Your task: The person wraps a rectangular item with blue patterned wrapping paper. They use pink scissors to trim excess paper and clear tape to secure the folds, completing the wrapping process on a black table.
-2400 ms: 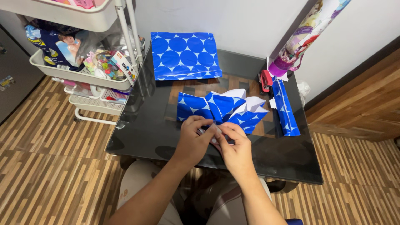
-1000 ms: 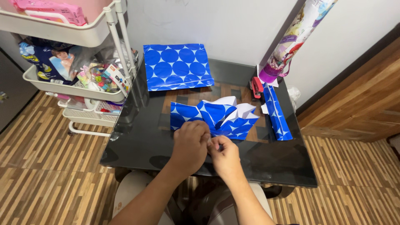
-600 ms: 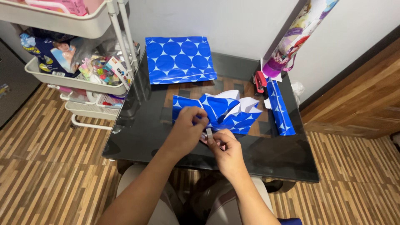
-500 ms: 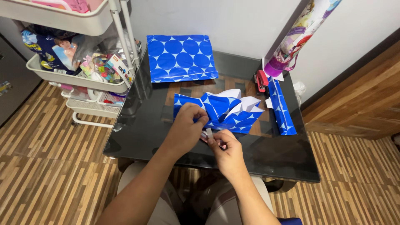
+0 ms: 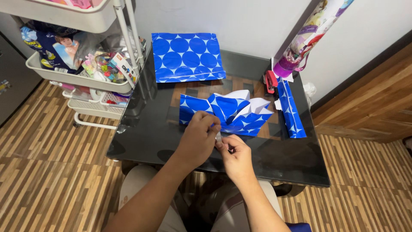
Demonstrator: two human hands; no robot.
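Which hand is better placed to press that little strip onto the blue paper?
Probably the left hand: its fingers already touch the folded blue paper, while the right hand, nearer the body, pinches the small pale strip.

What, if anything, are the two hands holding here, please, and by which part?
A small pale strip, probably tape, pinched between left hand and right hand; grip points are hidden.

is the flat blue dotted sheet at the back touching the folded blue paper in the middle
Apart. The head view shows the flat blue sheet against the wall, with a bare strip of table between it and the folded blue paper.
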